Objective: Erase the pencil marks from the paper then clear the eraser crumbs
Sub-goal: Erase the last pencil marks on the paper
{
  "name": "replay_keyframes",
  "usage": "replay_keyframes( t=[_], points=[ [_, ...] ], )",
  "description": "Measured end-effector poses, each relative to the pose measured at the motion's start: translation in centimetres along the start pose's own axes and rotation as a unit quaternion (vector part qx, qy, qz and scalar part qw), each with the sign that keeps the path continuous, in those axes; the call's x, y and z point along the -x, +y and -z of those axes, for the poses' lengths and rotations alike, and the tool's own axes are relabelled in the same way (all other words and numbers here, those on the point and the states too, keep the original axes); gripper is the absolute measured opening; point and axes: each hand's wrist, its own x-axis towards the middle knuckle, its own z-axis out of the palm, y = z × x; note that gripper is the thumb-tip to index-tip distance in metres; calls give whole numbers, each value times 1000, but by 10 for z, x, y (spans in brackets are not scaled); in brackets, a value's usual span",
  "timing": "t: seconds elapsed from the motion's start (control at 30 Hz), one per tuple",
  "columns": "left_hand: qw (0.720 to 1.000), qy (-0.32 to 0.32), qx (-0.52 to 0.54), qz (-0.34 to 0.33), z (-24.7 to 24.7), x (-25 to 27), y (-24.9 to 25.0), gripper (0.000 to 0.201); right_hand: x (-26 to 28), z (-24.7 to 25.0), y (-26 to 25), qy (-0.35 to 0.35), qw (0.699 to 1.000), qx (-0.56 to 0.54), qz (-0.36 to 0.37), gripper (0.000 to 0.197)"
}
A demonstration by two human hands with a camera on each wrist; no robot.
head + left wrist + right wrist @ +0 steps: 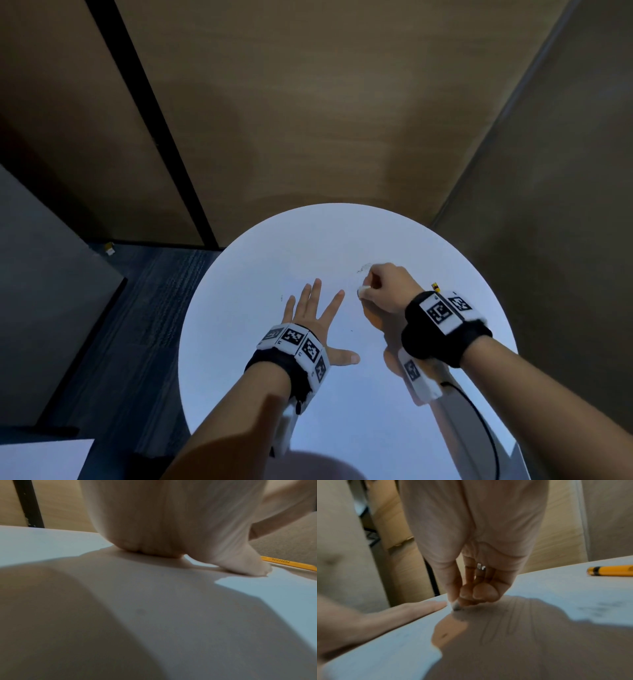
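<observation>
Nearest me, my left hand lay flat on the white sheet of paper, fingers straight and spread, thumb out to the side, gripping nothing and simply pinning the sheet to the round white table. Just beyond its fingertips and to the right, my right hand was curled round a small white eraser, pinched between thumb and fingertips with its greyed tip touching the paper. From the right wrist view, faint grey pencil marks ran as long thin strokes from the eraser back toward my wrist, with another blurred patch off to the right. So the marks lay on the wrist side of the eraser, lengthwise toward me, and I judged the coming strokes should pull along that line; my right hand was plainly the nearer one. A few dark eraser crumbs sat past my knuckles. Farthest off, an orange-yellow wooden pencil rested on the table.
</observation>
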Motion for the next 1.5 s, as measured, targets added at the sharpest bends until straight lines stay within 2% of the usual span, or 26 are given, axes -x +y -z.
replay_keyframes(
  t=[0.13,0.2,0.4,0.5,0.63,0.7,0.77,0.97,1.03,1.2,1.27,1.5],
  points=[
    [1000,-8,4,-1,0,-1,-1,109,30,-1,9,-125,990,52,39,25],
    [1000,-8,1,0,0,-1,-1,109,29,2,12,-139,989,45,34,18],
    [1000,-5,-8,4,-1,-1,0,109,-3,4,11,2,1000,-18,-20,22],
    [1000,-3,-3,2,0,-1,1,109,4,-5,15,19,999,-30,-11,23],
    [1000,-4,-2,2,0,0,0,108,31,-3,23,-102,994,-28,14,14],
    [1000,-7,-3,1,0,-1,0,109,35,0,24,-133,991,-21,15,13],
    [1000,-8,-3,0,0,-1,0,109,30,2,23,-115,993,-20,6,14],
    [1000,-7,-7,1,1,1,1,108,-7,7,14,25,999,-21,-27,16],
    [1000,-8,-7,1,2,1,1,109,-5,3,14,25,999,-16,-21,16],
    [1000,-11,-4,1,1,0,1,109,31,0,23,-103,995,7,18,14],
    [1000,-10,-4,0,1,0,0,109,36,1,26,-117,993,6,18,13],
    [1000,-7,-7,0,1,0,0,108,-3,8,18,20,999,-35,-36,16]
  ],
)
